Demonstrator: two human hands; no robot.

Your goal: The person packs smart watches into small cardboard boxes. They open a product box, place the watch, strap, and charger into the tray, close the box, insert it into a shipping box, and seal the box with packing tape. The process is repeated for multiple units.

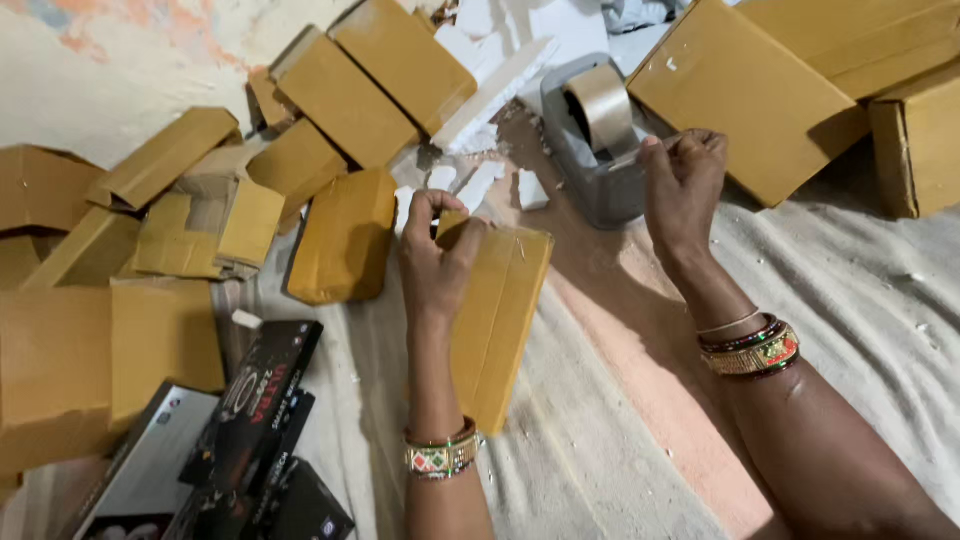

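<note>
Pinched between thumb and fingers, the top corner of a brown cardboard box (497,320) sits in the left hand (437,262), fingers curled over the box's upper edge. That box is flat and long, lying on the pale cloth (600,460) spread over the floor, pretty much dead centre of the head view, running from the hand back toward the person. Left wrist has a stack of bangles (441,455) on it, green, red and gold.

Right hand (684,180) is up at the grey tape dispenser (592,150), fingertips pressed together on the loose end of the brown packing tape, right by the roll (603,105). So that one's closed on the tape end, as far as I can tell. More bangles on the right wrist (750,348), red and gold with a thin white one above.

Stuff around it: a wrapped brown box (343,238) lies just left of the left hand, close but not touching it. Further left there's a messy heap of flattened and half-open cardboard cartons (170,215). Up top, two more long brown boxes (370,80) lean side by side, with white foam pieces (490,90) between them and the dispenser, plus little foam crumbs scattered around. Upper right has a big flat brown box (745,95) just beside the right hand and another carton (920,140) at the edge of view. Bottom left, a few black printed product boxes (260,400) lie stacked at an angle, partly overlapping each other.
</note>
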